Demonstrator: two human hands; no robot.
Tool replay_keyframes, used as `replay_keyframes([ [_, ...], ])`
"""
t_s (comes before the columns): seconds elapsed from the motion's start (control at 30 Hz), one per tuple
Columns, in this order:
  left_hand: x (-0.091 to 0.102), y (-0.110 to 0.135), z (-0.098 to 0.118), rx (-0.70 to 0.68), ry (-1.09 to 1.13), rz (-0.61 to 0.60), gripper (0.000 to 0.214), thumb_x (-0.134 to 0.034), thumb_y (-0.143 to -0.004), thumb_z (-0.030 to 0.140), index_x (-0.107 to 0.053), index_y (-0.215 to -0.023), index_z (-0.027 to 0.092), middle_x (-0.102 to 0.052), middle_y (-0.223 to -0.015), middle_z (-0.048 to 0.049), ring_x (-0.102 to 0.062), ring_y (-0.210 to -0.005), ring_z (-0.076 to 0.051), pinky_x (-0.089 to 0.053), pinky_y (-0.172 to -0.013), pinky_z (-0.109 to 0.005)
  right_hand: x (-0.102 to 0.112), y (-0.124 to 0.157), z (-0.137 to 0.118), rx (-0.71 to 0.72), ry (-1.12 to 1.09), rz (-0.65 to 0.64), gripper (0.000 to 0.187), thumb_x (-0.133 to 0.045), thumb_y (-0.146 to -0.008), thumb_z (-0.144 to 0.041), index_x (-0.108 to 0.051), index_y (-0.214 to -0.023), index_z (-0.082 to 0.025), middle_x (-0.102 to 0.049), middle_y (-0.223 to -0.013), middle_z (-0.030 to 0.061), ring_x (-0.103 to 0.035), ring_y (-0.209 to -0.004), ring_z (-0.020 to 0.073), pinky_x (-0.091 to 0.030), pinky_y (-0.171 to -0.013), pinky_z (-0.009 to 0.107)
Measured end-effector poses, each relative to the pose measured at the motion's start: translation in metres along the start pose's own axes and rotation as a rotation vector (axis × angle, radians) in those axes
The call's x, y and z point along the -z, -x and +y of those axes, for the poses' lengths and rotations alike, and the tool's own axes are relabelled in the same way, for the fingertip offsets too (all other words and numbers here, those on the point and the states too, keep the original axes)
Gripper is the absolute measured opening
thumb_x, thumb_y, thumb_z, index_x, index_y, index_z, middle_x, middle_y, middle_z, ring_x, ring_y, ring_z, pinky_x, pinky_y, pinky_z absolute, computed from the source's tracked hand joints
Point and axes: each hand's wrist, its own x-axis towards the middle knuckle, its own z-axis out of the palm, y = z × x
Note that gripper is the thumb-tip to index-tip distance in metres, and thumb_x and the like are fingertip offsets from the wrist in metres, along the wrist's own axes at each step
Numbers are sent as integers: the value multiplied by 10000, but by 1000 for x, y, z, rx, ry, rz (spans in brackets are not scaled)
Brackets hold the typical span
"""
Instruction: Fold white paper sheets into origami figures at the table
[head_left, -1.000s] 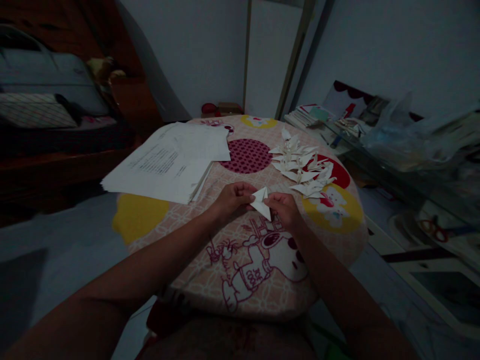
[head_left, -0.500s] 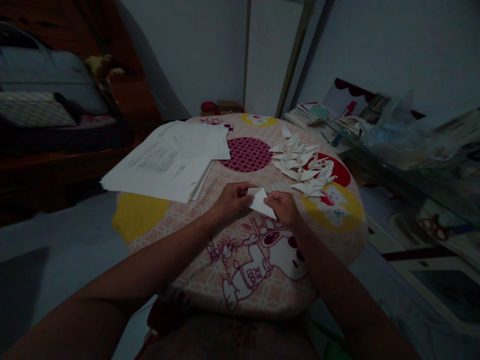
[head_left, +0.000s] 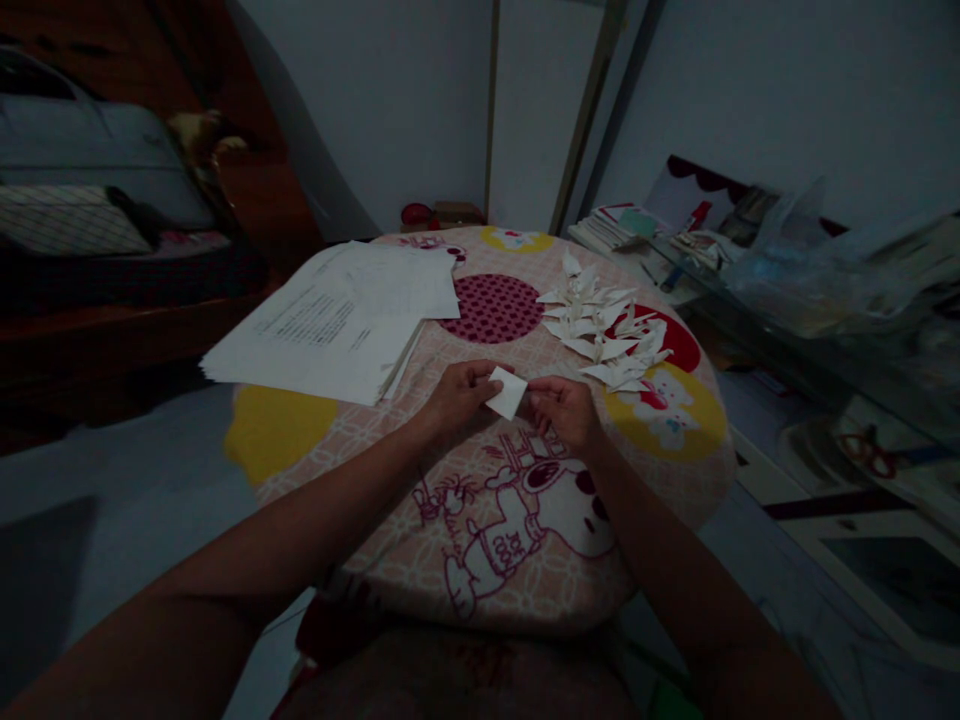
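Both hands meet over the middle of a round table with a pink cartoon-print cloth (head_left: pixel 390 560). My left hand (head_left: pixel 459 392) pinches one side of a small folded white paper piece (head_left: pixel 507 393). My right hand (head_left: pixel 564 408) pinches its other side, fingers closed. The piece now looks like a small square held just above the cloth. Beyond my right hand lies a pile of folded white paper shapes (head_left: pixel 604 325).
A stack of printed white sheets (head_left: pixel 337 320) lies on the table's far left and overhangs its edge. A cluttered glass shelf with books and plastic bags (head_left: pixel 757 270) runs along the right. Dark wooden furniture (head_left: pixel 112 250) stands at the left. The room is dim.
The paper piece went from a pointed triangle to a smaller square shape between my fingers. Both hands stayed in nearly the same spot.
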Motion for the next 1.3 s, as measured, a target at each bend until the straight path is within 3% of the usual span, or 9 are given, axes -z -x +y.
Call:
replay_keyframes([
  [0.17, -1, 0, -2, -118, -181, 132, 342, -642, -755, 239, -695, -1066, 107, -733, -860, -75, -643, -697, -164, -467, -624, -253, -8, 7, -8, 114, 54, 56, 442, -701, -782, -403, -681, -1166, -184, -643, -636, -37, -522, -456, 92, -448, -436, 214],
  [0.27, -2, 2, 1, -178, -297, 176, 284, -586, -779, 202, -680, -1037, 128, -715, -832, -57, -631, -704, -158, -453, -617, -242, -14, 11, -10, 172, 140, 52, 577, -712, -803, -376, -605, -1345, -210, -678, -753, -7, -599, -581, 125, -520, -553, 249],
  [0.47, -4, 4, 6, -231, -374, 192, 310, -569, -798, 199, -654, -1089, 138, -617, -692, 3, -534, -611, -128, -377, -573, -227, -19, 11, -6, 395, 576, 92, 555, -741, -783, -265, -637, -1323, -195, -708, -1130, 129, -684, -930, 252, -579, -844, 402],
  [0.57, -4, 5, 6, -219, -316, 160, 414, -555, -829, 239, -621, -1222, 128, -526, -605, 39, -457, -547, -122, -334, -541, -231, -19, 10, -3, 506, 706, 104, 500, -659, -844, -227, -622, -1341, -189, -695, -1167, 149, -673, -1012, 274, -570, -897, 414],
  [0.73, -6, 9, 11, -176, -231, 99, 485, -552, -814, 227, -598, -1290, 139, -537, -618, 35, -460, -545, -118, -337, -540, -228, -21, 11, 1, 605, 802, 128, 470, -508, -935, -228, -574, -1398, -180, -696, -1155, 157, -664, -1050, 278, -555, -932, 420],
  [0.87, -6, 10, 14, -171, -197, 81, 469, -551, -804, 207, -611, -1266, 154, -551, -632, 31, -489, -561, -120, -377, -553, -220, -20, 11, -2, 539, 652, 143, 437, -488, -940, -256, -614, -1350, -174, -716, -1186, 153, -675, -1069, 268, -538, -975, 427],
  [1.0, -5, 8, 9, -144, -136, 71, 317, -568, -806, 220, -688, -1091, 151, -620, -732, -11, -557, -651, -133, -462, -600, -227, -16, 8, -6, 346, 245, 62, 403, -565, -916, -378, -673, -1267, -213, -734, -1209, 99, -684, -1112, 249, -526, -1007, 399],
  [1.13, -5, 5, 6, -79, -42, 52, 234, -598, -809, 240, -713, -980, 129, -687, -883, -53, -619, -738, -146, -539, -652, -254, -13, 5, -10, 178, -24, 69, 461, -684, -793, -477, -707, -1167, -207, -775, -1030, 70, -717, -932, 239, -592, -817, 354],
  [1.3, -5, 6, 8, -25, 41, 16, 279, -696, -779, 271, -704, -1015, 122, -685, -791, -28, -631, -669, -130, -573, -664, -271, -11, 5, -13, 95, -75, 114, 517, -735, -715, -490, -722, -1135, -189, -770, -926, 65, -693, -758, 212, -568, -564, 287],
])
